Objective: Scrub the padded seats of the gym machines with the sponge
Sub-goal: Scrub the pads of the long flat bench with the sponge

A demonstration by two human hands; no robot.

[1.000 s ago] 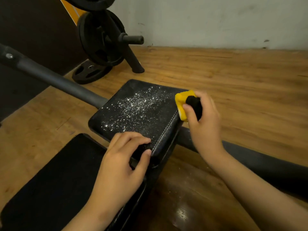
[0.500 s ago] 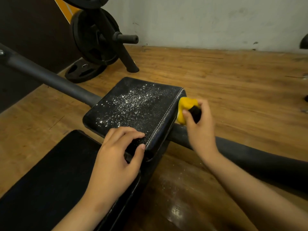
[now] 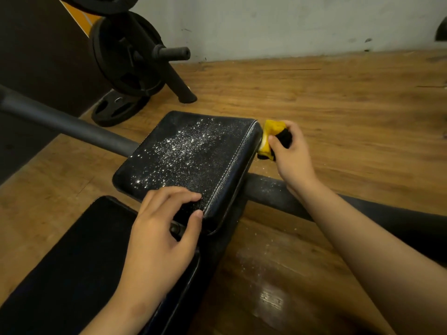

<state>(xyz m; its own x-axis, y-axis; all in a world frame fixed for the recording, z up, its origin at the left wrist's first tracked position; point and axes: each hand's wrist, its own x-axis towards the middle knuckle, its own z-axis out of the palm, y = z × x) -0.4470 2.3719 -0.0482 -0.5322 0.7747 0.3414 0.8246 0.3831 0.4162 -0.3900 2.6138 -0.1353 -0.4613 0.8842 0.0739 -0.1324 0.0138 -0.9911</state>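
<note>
Head view: right hand (image 3: pixel 289 151) is squeezing the yellow-and-black sponge (image 3: pixel 271 139), fingers curled tight round it, pressing its yellow face against the right side edge of the padded seat (image 3: pixel 191 155), likely working the seam and side wall. Left hand (image 3: pixel 159 228) is lying spread over the seat's near corner, fingertips on top and thumb at the edge, probably bracing the pad against the sideways push. Seat top is glistening with droplets or suds. Specks are showing on the wooden floor (image 3: pixel 338 105) under the bar (image 3: pixel 72 126).
</note>
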